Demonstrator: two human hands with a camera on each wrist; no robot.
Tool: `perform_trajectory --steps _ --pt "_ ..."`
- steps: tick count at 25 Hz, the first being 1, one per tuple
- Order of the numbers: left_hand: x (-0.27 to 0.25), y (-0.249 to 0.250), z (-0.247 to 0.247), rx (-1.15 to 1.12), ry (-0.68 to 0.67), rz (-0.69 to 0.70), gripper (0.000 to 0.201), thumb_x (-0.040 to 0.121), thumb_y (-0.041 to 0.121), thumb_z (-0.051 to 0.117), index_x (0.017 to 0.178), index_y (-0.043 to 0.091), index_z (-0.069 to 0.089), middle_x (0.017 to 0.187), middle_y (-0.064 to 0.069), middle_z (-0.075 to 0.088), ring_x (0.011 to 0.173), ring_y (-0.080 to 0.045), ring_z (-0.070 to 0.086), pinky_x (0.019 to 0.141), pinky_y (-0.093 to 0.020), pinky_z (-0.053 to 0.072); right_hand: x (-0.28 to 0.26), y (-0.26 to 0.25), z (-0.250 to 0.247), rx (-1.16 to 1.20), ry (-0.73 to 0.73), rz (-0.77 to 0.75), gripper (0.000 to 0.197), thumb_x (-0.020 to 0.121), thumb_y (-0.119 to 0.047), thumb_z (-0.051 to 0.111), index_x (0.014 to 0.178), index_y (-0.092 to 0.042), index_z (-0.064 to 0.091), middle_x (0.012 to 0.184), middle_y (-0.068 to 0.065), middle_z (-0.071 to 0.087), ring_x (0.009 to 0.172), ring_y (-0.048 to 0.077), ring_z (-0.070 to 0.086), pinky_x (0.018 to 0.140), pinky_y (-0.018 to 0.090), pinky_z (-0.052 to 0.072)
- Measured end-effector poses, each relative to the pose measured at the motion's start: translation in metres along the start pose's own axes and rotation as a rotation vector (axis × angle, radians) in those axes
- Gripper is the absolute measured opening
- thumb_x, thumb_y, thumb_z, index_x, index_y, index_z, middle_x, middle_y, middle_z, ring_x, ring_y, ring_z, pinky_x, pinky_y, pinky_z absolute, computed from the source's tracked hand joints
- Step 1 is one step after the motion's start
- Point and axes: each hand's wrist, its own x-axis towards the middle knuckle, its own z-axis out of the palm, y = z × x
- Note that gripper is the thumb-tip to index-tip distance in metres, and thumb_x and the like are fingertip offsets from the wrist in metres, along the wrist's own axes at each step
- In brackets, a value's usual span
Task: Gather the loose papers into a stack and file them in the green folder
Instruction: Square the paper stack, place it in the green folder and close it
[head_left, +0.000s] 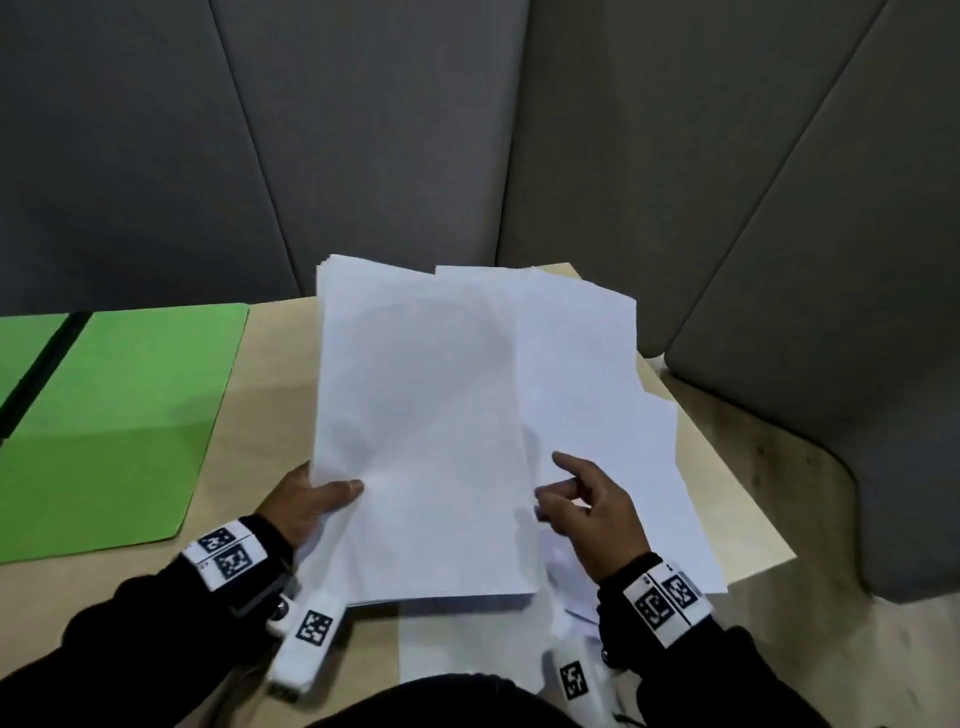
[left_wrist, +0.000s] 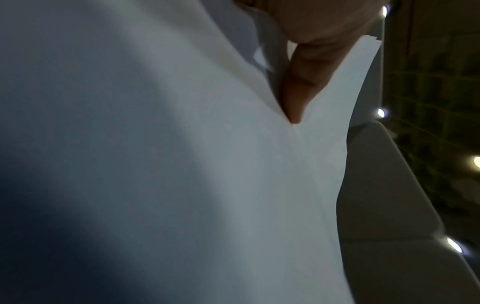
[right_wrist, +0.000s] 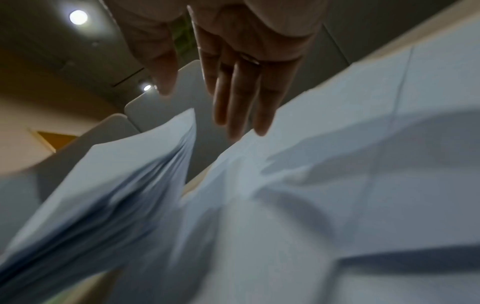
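Observation:
My left hand (head_left: 324, 496) grips a thick stack of white papers (head_left: 421, 415) at its near left edge, thumb on top, with the stack raised and tilted above the table. In the left wrist view a finger (left_wrist: 298, 86) lies between sheets of that stack (left_wrist: 182, 164). My right hand (head_left: 582, 493) hovers just right of the stack with fingers loosely extended, holding nothing. Its fingertips (right_wrist: 261, 127) are close to crumpled loose sheets (right_wrist: 350, 164) lying on the table. More loose papers (head_left: 634, 426) spread out to the right. The green folder (head_left: 119, 415) lies open and flat at the left.
A light wooden table (head_left: 270, 374) carries everything. One more sheet (head_left: 457, 644) lies at its near edge. Grey padded panels (head_left: 363, 130) wall in the back and the right side, and the table's right edge (head_left: 769, 525) is close to the loose papers.

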Motion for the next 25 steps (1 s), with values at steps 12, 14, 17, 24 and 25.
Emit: perform_trajectory --steps 12,14,17,24,25 --pt "-0.050 -0.036 -0.092 0.120 0.275 -0.029 0.053 0.082 -0.021 0.047 0.131 0.000 0.047 0.113 -0.004 0.068 0.080 0.002 0.068 0.093 -0.029 0.049 -0.045 0.022 -0.003 -1.220 -0.648 -0.217 0.104 0.069 -0.056 0.054 0.146 -0.032 -0.011 0.157 -0.005 -0.017 0.137 0.018 -0.029 0.114 0.056 0.001" --pt "-0.051 -0.033 -0.088 0.114 0.273 -0.038 0.046 0.084 -0.022 0.043 0.117 0.008 0.054 0.082 0.013 0.075 0.071 0.004 0.069 0.071 -0.013 0.056 -0.049 0.020 0.001 -1.297 -0.762 -0.285 0.103 0.068 -0.057 0.053 0.146 -0.031 -0.010 0.157 -0.002 -0.018 0.135 0.019 -0.031 0.112 0.060 -0.001" --pt "-0.051 -0.033 -0.088 0.061 0.252 -0.055 0.046 0.086 -0.021 0.040 0.097 0.015 0.066 0.072 0.014 0.073 0.066 0.003 0.070 0.065 -0.011 0.056 -0.051 0.022 0.004 -1.372 -0.804 -0.285 0.097 0.072 -0.054 0.052 0.145 -0.030 -0.006 0.158 0.001 -0.013 0.143 0.027 -0.019 0.110 0.064 0.005" --pt "-0.054 -0.038 -0.093 0.007 0.283 -0.053 0.048 0.086 -0.016 0.044 0.132 -0.002 0.047 0.075 0.013 0.074 0.070 0.001 0.070 0.081 -0.025 0.056 -0.047 0.041 0.014 -1.386 -0.601 -0.411 0.089 0.039 -0.071 0.048 0.117 -0.030 0.055 0.112 -0.002 0.067 0.102 0.025 0.067 0.062 0.046 0.058" --pt "-0.056 -0.038 -0.092 0.017 0.283 -0.059 0.045 0.087 -0.016 0.044 0.130 -0.002 0.049 0.077 0.011 0.075 0.070 0.000 0.070 0.081 -0.025 0.057 -0.047 0.040 0.015 -1.360 -0.583 -0.433 0.083 0.043 -0.070 0.050 0.116 -0.031 0.055 0.109 -0.003 0.067 0.101 0.024 0.068 0.062 0.045 0.058"
